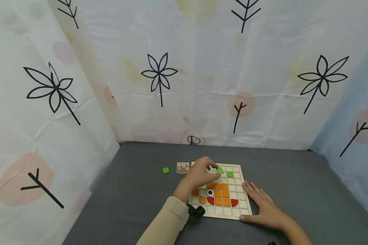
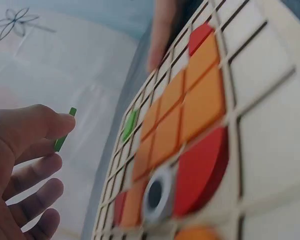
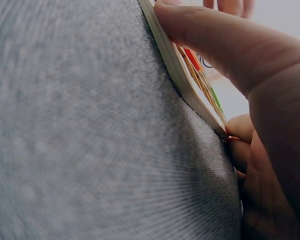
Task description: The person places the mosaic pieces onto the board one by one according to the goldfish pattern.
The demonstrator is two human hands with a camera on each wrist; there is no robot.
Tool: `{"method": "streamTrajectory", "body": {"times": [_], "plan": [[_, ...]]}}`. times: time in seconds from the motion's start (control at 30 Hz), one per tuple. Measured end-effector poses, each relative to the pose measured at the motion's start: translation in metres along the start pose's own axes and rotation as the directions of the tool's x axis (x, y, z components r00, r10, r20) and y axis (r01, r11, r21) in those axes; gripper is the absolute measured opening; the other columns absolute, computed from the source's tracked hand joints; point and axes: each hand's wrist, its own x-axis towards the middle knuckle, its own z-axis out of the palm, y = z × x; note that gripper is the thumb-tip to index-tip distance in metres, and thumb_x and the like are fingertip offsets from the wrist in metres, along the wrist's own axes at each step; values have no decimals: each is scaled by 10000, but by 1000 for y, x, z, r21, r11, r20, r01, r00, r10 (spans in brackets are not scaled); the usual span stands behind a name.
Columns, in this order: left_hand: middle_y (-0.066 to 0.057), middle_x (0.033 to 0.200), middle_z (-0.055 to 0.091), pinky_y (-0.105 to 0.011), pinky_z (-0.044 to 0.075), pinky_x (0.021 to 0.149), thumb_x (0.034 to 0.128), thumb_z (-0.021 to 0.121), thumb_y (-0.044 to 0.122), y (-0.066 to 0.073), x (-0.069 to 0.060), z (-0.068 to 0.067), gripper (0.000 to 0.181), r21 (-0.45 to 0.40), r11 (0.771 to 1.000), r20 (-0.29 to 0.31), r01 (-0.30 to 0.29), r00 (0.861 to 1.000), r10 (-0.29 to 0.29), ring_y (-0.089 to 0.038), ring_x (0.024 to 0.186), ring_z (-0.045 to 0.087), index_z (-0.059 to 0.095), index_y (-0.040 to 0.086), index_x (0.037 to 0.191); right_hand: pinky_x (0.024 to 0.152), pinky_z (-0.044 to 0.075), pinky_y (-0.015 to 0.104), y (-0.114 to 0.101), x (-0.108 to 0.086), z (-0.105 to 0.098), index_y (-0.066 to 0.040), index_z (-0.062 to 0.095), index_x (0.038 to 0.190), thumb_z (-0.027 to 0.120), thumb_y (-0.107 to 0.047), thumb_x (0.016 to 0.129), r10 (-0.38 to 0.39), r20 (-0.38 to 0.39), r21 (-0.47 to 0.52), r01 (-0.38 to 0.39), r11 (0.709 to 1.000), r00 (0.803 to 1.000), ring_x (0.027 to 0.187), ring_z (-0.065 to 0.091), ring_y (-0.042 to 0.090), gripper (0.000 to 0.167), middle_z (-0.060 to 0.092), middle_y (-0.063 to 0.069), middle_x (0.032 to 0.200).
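My left hand [image 1: 200, 173] pinches a green square tile [image 1: 219, 170] between thumb and fingers, above the far part of a pale wooden grid board [image 1: 241, 196]. In the left wrist view the held tile [image 2: 60, 144] is seen edge-on. Orange squares [image 1: 226, 194], red rounded pieces [image 1: 234, 202] and a white eye piece [image 1: 210, 193] lie in the board's cells. Another green tile [image 1: 230, 174] sits near the far right. My right hand [image 1: 265, 209] rests against the board's right edge, fingers extended, its thumb [image 3: 200, 25] touching the near right corner.
A loose green tile [image 1: 166, 170] lies on the grey table cloth [image 1: 141, 190], left of a small printed picture card [image 1: 182, 167]. The card is beside the board's far left corner. Patterned white fabric [image 1: 202, 68] hangs behind and at both sides.
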Motion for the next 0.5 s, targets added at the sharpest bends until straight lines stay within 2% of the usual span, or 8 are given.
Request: {"method": "streamTrajectory", "body": {"times": [0.07, 0.1, 0.17, 0.27, 0.37, 0.4, 0.5], "plan": [[31, 1166, 699, -254, 534, 832, 960, 808, 304, 8, 7, 11, 266, -2, 1000, 35, 2, 999, -2, -110, 1022, 613, 811, 171, 1190, 1284, 89, 517, 0, 2, -2, -129, 325, 1684, 876, -559, 793, 13, 12, 7, -13, 1000, 1000, 1600, 224, 475, 1132, 299, 150, 1744], [35, 1165, 699, -253, 535, 835, 955, 813, 301, 11, 10, 17, 275, -6, 1000, 52, 6, 999, -5, -104, 1017, 612, 812, 168, 1195, 1255, 121, 580, 0, 2, -3, -125, 324, 1684, 879, -549, 794, 13, 16, 12, -13, 1000, 1000, 1591, 221, 501, 1131, 295, 155, 1745], [44, 1159, 704, -242, 539, 851, 944, 822, 291, 15, 17, 27, 281, -5, 1000, 78, 14, 997, -13, -84, 1008, 620, 817, 161, 1194, 1239, 143, 615, 0, 3, -4, -131, 320, 1686, 880, -551, 795, 13, 21, 11, -13, 1000, 1000, 1594, 217, 500, 1133, 291, 152, 1747], [44, 1135, 712, -221, 538, 844, 927, 829, 251, 15, 24, 40, 268, 15, 1000, 111, 3, 994, -5, -59, 964, 619, 828, 145, 1174, 1307, 5, 349, 2, 3, -3, -132, 321, 1685, 881, -550, 798, -8, 10, 11, 8, 1000, 1000, 1672, 92, 209, 1129, 300, 155, 1743], [42, 1085, 718, -186, 523, 812, 908, 830, 213, 13, 29, 49, 234, 72, 997, 126, -23, 992, 14, -33, 908, 605, 846, 133, 1127, 1152, -91, 52, 3, 1, -2, -120, 336, 1678, 881, -551, 798, -42, -11, -1, 42, 999, 999, 1540, -33, -174, 1122, 328, 171, 1728], [44, 1072, 716, -180, 515, 801, 901, 830, 205, 13, 29, 51, 227, 87, 996, 129, -27, 992, 15, -28, 893, 596, 850, 132, 1115, 1074, -109, -10, 3, 1, -2, -107, 345, 1673, 883, -551, 795, -54, -18, -8, 54, 999, 998, 1455, -52, -267, 1121, 339, 181, 1721], [48, 1068, 714, -170, 507, 796, 895, 830, 201, 12, 29, 54, 213, 122, 992, 132, -33, 991, 17, -13, 884, 588, 856, 138, 1097, 1083, -111, -15, 3, 1, -1, -79, 367, 1660, 884, -553, 791, -75, -29, -31, 74, 997, 997, 1404, -77, -316, 1116, 360, 201, 1706]]}}
